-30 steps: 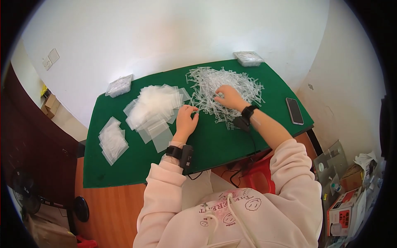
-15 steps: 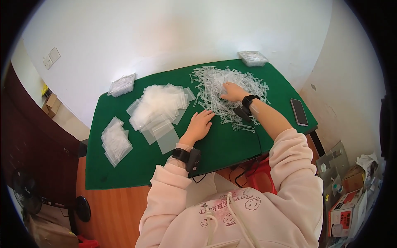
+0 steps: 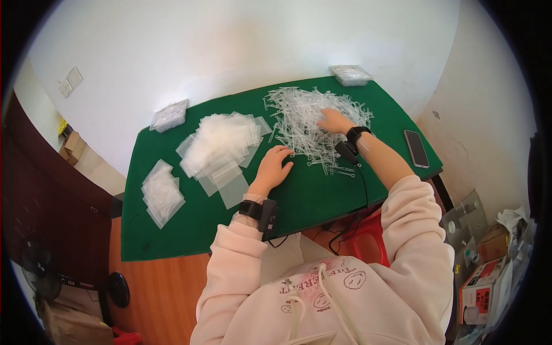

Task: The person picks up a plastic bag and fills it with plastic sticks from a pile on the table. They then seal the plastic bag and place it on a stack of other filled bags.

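A wide heap of thin clear plastic sticks with small looped ends [image 3: 299, 118] covers the back right of the green table. Over its middle is my right hand [image 3: 334, 121], thumb and forefinger apart among the sticks; the other fingers are partly hidden. Resting at the heap's near left edge, my left hand [image 3: 272, 168] has its fingers slightly bent and the thumb apart, with nothing visible in it. Left of the heap lies a spread pile of clear zip bags [image 3: 221, 144]. Farther left is a smaller stack of bags with sticks inside [image 3: 161, 192].
Two clear boxes stand along the back edge, a left box [image 3: 169, 115] and a right box [image 3: 351, 75]. A phone [image 3: 416, 148] lies near the right edge of the green table [image 3: 172, 244]. A dark cable [image 3: 365, 187] runs from my right wrist device over the front edge.
My right hand has shifted a little to the right over the heap. The left hand's fingers have drawn in and bent slightly at the heap's edge.
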Demonstrator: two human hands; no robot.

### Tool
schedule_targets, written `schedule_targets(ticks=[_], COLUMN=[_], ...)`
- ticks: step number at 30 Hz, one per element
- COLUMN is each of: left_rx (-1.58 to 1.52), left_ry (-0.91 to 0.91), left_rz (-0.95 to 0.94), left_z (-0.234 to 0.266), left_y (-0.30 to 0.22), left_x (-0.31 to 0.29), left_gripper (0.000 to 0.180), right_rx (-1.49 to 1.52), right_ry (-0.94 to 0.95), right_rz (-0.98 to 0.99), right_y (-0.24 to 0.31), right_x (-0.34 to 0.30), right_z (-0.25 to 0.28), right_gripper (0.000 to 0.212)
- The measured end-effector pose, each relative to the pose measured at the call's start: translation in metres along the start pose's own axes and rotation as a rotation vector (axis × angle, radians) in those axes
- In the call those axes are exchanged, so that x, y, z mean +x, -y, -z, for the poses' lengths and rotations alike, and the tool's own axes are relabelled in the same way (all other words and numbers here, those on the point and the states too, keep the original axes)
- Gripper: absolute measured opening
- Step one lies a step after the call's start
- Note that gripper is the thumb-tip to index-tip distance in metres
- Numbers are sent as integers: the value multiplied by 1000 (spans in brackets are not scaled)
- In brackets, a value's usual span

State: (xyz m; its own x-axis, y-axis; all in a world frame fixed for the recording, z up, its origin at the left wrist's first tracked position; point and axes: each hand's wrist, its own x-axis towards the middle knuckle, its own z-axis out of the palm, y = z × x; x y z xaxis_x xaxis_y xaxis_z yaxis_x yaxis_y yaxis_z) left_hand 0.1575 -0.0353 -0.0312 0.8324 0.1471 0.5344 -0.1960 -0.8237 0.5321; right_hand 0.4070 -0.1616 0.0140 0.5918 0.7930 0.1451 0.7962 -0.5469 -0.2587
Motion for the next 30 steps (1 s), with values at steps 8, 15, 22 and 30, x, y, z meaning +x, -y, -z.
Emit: schedule_targets(ticks=[8,15,22,30], left_rx=[11,9,23,24], left_ry=[34,36,34,38], left_rz=[41,42,51,40], left_z=[1,0,1,-1], left_y=[1,1,2,2], left_x=[-2,1,-1,0], left_gripper=[30,31,31,31], right_rx=[30,7,185,189], right_ry=[56,157,154,-158], right_rz=[239,471,563,501], right_y=[21,27,38,21], right_x=[-4,-22,-42,-30], right_z=[-12,-9,-12,-10], right_gripper=[39,40,41,35])
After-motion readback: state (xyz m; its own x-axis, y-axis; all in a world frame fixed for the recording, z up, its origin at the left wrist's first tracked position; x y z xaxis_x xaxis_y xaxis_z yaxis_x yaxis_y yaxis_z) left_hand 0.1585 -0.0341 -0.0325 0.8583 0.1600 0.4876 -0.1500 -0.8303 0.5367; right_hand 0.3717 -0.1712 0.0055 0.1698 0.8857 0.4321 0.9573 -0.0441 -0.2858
